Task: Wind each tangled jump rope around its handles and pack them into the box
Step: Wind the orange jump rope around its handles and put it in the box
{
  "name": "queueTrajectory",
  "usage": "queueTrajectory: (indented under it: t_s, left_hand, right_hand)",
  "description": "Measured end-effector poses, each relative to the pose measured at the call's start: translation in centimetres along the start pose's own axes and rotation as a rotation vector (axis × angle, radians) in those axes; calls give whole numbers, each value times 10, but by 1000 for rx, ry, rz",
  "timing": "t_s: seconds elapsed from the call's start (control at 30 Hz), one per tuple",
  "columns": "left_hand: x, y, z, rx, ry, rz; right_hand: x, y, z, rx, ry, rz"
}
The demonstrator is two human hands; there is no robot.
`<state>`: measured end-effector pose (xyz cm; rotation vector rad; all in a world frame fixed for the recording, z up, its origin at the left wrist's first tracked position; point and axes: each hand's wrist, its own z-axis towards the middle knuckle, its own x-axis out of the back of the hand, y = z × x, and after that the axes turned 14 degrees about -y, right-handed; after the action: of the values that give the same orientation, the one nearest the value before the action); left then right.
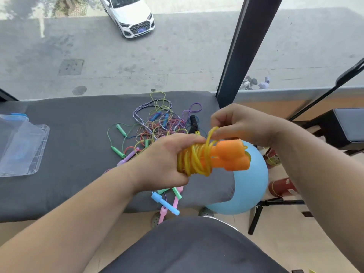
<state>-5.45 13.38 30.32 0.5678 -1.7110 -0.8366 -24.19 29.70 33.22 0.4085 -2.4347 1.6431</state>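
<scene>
My left hand (pixel 165 160) grips a pair of orange handles (pixel 230 156) held side by side, with yellow rope (pixel 195 160) coiled around them in several turns. My right hand (pixel 238 123) pinches a loose loop of that yellow rope just above the handles. Beyond my hands, a tangled pile of coloured jump ropes (pixel 157 125) lies on the grey padded table (pixel 74 154). A wound bundle with blue, pink and green handles (pixel 167 201) lies at the table's near edge. The clear plastic box (pixel 21 148) sits at the far left of the table.
A light blue ball (pixel 250 186) rests on the floor right of the table, with red cylinders (pixel 281 188) and a black stand beside it. A dark window post (pixel 240 56) rises behind the table. A black stool (pixel 342 129) stands at right.
</scene>
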Motion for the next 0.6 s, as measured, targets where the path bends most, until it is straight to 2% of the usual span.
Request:
queueTrajectory:
  t_s: [0.1,0.2,0.27,0.43,0.6]
  left_hand:
    - [3,4,1,66,-46,-205]
    - [-7,2,11,193,136,-484]
    - [-13,-5,15,252,211,-553]
    - [-23,-9,13,150,139,-771]
    - [-26,-11,15,158,213,-1038]
  right_hand:
    - [-21,22,5,51,-61,441]
    - [-42,30,10,79,-20,714]
    - [-50,33,10,97,55,793]
    - [-63,37,11,202,161,918]
    - [-70,28,9,274,231,1099]
